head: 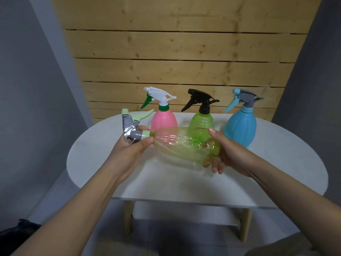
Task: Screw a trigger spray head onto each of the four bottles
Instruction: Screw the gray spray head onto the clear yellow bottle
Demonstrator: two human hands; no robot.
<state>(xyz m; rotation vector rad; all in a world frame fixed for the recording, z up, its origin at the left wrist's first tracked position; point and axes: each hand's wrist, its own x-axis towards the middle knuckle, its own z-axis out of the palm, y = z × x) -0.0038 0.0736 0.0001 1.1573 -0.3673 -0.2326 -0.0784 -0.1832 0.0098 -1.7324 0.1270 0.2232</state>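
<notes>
I hold a clear yellow-green bottle (186, 145) sideways above the white table (166, 180). My right hand (228, 152) grips its base end. My left hand (129, 146) is closed around the grey and pale green spray head (132, 126) that sits on the bottle's neck at the left. Behind stand a pink bottle (164, 120) with a white and green head, a green bottle (202, 120) with a black head, and a blue bottle (240, 127) with a grey and blue head, all upright.
The oval table has wooden legs (128, 217) and stands against a wooden slat wall (184, 52). Grey walls flank it on both sides. A dark object (16, 231) lies on the floor at the lower left.
</notes>
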